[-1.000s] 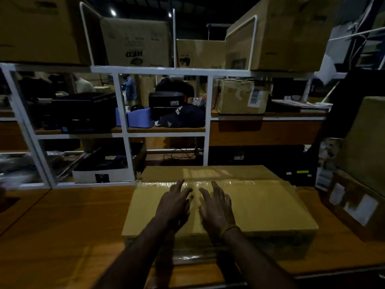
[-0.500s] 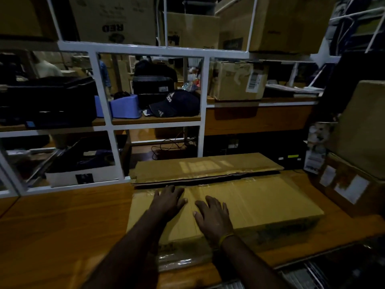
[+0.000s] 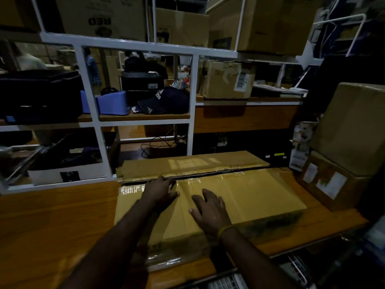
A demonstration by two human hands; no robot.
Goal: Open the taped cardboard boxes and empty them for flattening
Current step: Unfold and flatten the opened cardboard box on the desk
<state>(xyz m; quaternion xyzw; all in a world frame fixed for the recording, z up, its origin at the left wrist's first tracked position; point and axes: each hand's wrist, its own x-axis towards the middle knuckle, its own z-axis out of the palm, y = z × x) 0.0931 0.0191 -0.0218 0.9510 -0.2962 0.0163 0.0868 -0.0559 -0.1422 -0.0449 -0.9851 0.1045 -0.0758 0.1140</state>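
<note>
- A flat taped cardboard box (image 3: pixel 239 197) lies on the wooden desk (image 3: pixel 52 226) in the lower centre of the frame, its far flap (image 3: pixel 187 164) folded open toward the white shelving frame (image 3: pixel 192 105).
- Clear tape (image 3: pixel 133 189) glints along the box's far edge and again at its near edge, low in the frame.
- The left hand (image 3: pixel 159 193) rests on the box top just left of centre, its fingers (image 3: pixel 169 182) reaching to the far edge; whether they curl under the seam I cannot tell.
- The right hand (image 3: pixel 210 209) lies flat on the lid just beside the left one, fingers spread and holding nothing; a yellow band (image 3: pixel 224 229) sits on the wrist.
- At the right of the frame two more brown boxes (image 3: pixel 341 167) stand stacked on the desk, the lower one with white labels.
- On the middle shelf, above centre, sit a dark cap (image 3: pixel 164 101) and a blue tub (image 3: pixel 112 103); a labelled carton (image 3: pixel 225 79) stands to the right of them.
</note>
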